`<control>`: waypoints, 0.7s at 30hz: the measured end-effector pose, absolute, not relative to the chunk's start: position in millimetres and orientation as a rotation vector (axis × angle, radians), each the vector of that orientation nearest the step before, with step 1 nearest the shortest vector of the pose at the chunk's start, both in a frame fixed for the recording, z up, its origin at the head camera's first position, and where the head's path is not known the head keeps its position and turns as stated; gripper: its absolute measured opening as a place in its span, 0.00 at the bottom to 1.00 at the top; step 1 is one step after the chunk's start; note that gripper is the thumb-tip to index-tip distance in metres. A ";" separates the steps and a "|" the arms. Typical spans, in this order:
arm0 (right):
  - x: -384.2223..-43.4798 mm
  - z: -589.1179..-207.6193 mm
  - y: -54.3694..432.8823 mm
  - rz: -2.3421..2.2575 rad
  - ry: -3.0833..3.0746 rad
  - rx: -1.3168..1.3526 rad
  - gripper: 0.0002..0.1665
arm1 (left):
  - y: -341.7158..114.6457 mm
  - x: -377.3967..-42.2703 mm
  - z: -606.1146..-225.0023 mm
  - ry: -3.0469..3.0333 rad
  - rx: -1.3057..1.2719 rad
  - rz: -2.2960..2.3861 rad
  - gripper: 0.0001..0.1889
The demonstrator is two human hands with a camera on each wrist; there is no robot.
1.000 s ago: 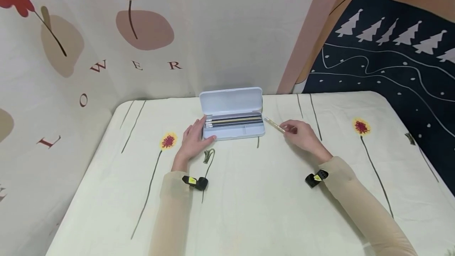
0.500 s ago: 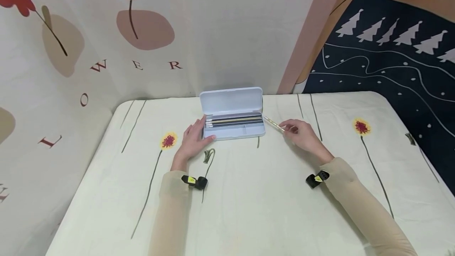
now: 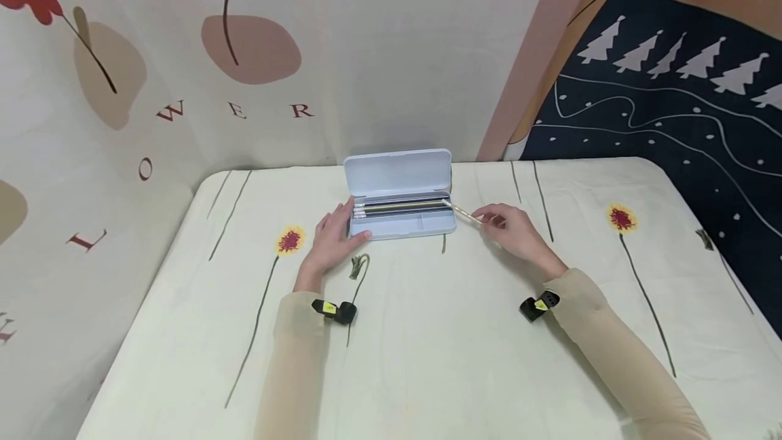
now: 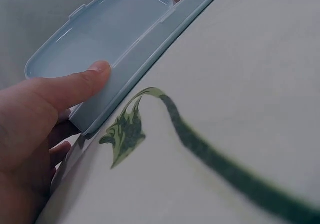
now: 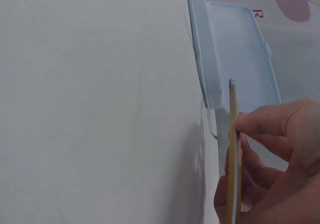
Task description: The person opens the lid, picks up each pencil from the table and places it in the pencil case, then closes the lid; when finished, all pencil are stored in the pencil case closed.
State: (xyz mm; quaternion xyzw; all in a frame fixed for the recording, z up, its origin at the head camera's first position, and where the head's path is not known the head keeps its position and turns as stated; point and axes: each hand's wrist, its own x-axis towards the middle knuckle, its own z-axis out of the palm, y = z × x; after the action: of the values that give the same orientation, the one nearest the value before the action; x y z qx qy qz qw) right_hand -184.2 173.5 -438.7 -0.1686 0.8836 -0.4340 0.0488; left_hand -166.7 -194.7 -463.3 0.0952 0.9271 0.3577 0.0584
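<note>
An open light-blue pencil case (image 3: 386, 227) stands at the far side of the table, its lid (image 3: 397, 172) tilted up at the back. Several pencils (image 3: 400, 208) lie lengthwise in its rear compartment, white ends to the left. My left hand (image 3: 330, 239) holds the case's left end, with the thumb (image 4: 82, 87) over the front wall and the other fingers partly hidden at the end. Between thumb and fingers, my right hand (image 3: 513, 229) pinches a yellow-and-white striped pencil (image 5: 233, 169). That pencil's far tip reaches over the right end of the case, above the stored pencils.
A pale cloth (image 3: 427, 331) printed with flowers and stems covers the table. Behind the case hangs a light curtain (image 3: 391, 53) with printed shapes and letters. A dark cloth (image 3: 660, 107) with white trees is at the right.
My right hand has moved slightly left, bringing the pencil's tip from beside the case to over its right end. The left hand and the case stay in place.
</note>
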 end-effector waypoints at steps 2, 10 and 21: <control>-184.8 -439.3 171.3 -1.335 2.697 -0.536 0.14 | -194.6 -167.3 -463.6 2.810 0.285 1.082 0.46; -185.9 -440.7 158.3 -1.355 2.673 -0.551 0.15 | -193.7 -168.6 -464.7 2.810 0.269 1.071 0.46; -192.8 -438.0 133.2 -1.314 2.668 -0.628 0.14 | -194.1 -167.8 -464.2 2.810 0.271 1.087 0.46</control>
State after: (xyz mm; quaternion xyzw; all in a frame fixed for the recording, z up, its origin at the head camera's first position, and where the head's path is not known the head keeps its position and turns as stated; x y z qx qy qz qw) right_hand -192.8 133.2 -438.0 -0.2064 0.8765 -0.4319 0.0510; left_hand -167.8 -194.1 -464.2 0.0893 0.9274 0.3586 0.0580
